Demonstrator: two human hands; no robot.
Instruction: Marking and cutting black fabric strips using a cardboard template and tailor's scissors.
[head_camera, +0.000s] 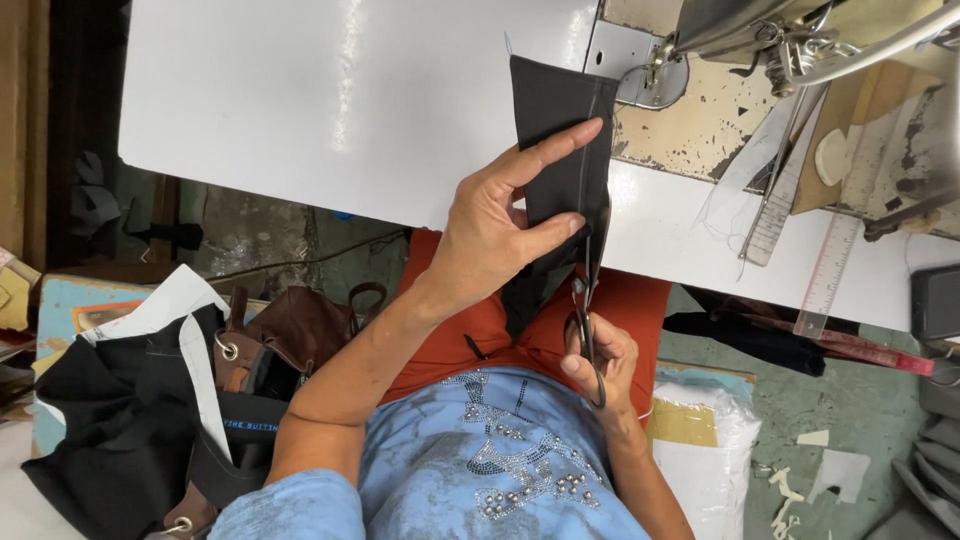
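Fingers (560, 140) of the left hand (495, 235) are spread along a black fabric piece (555, 110), with the thumb pressed against its lower part so that the cloth is pinched between thumb and fingers. The fabric is held up over the near edge of a white table (330, 100), its top end lying close to the needle plate of a sewing machine (780, 50) and its lower end hanging down toward the lap. A line of stitching can be seen running lengthwise down the cloth.

Scissors (585, 320) are gripped in the right hand (600, 360), whose fingers are closed through the handles; the blades are pointed upward along the right edge of the fabric and appear to touch it, though whether the blades are parted cannot be told.

An orange garment (640, 310) is seen across the lap beneath both hands, and a blue top with studs (500, 450) covers the chest. On the table to the right, a clear ruler (825, 275) and a second measuring strip (770, 225) are laid near the worn machine bed. To the left on the floor, a brown leather bag (300, 325) is set beside a heap of black cloth (120, 420). A white sack (715, 450) stands at the right.
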